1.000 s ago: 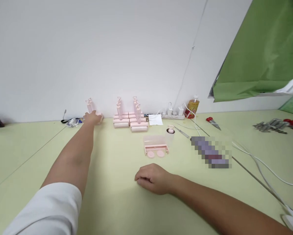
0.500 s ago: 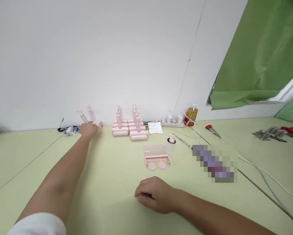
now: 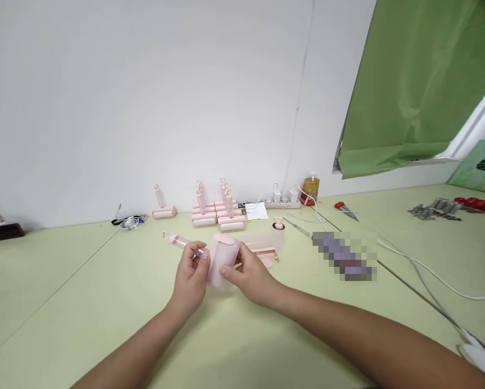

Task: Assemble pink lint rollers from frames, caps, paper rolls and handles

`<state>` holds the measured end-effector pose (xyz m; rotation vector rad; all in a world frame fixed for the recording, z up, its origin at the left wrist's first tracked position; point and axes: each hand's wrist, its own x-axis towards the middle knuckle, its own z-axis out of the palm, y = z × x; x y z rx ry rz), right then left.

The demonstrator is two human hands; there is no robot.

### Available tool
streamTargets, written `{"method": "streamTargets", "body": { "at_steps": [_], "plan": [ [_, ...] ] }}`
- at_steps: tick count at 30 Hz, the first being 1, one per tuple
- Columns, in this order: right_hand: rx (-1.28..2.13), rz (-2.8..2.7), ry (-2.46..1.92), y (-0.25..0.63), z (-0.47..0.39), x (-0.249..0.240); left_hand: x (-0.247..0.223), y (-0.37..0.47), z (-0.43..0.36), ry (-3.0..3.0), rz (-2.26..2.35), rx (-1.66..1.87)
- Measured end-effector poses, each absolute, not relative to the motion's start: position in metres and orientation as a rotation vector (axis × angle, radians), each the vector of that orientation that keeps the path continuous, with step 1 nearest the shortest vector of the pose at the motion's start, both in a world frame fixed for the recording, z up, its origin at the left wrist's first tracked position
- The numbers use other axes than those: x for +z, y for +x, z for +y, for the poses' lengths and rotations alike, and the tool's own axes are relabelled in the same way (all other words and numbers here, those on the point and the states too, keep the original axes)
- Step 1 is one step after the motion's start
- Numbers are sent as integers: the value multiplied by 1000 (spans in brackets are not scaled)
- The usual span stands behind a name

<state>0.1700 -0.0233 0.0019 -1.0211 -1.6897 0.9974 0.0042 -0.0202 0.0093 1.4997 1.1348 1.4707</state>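
Observation:
My left hand (image 3: 192,273) grips the clear pink handle (image 3: 180,241) of a lint roller, its ring end pointing up and left. The roller's pale pink cylindrical head (image 3: 224,262) is between my hands, over the table. My right hand (image 3: 253,273) is closed around the right side of that head, thumb across its front. Just behind my right hand lie an open pink cover (image 3: 267,252) and a pink disc (image 3: 267,263), both partly hidden. A roll with a dark core (image 3: 278,235) stands beside them, a small pink piece on top.
Several pink rollers (image 3: 231,222) stand by the wall, and a single one (image 3: 164,212) is left of them. A power strip (image 3: 283,205), a bottle (image 3: 310,189), a craft knife (image 3: 297,226) and red-handled tools (image 3: 345,210) lie further right. White cables cross the right side.
My left hand has come back from the wall with one of the two left rollers. My right hand has risen and taken hold of its head. The camera view has shifted.

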Motion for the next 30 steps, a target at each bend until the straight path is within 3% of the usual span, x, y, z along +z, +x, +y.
{"method": "streamTargets", "body": {
  "at_steps": [6,11,20,30],
  "plan": [
    [686,-1857,-1067,179,11,50,17,-24,11,1095,1203,1955],
    [424,-2499,-1142,186,66,80,24,-51,32,697,1164,1888],
    [404,-2817,-1356,161,106,40,17,-41,23,977,1140,1749],
    [520,-2555,-1181,176,95,37,19,-34,16,1024,1093,1673]
  ]
}}
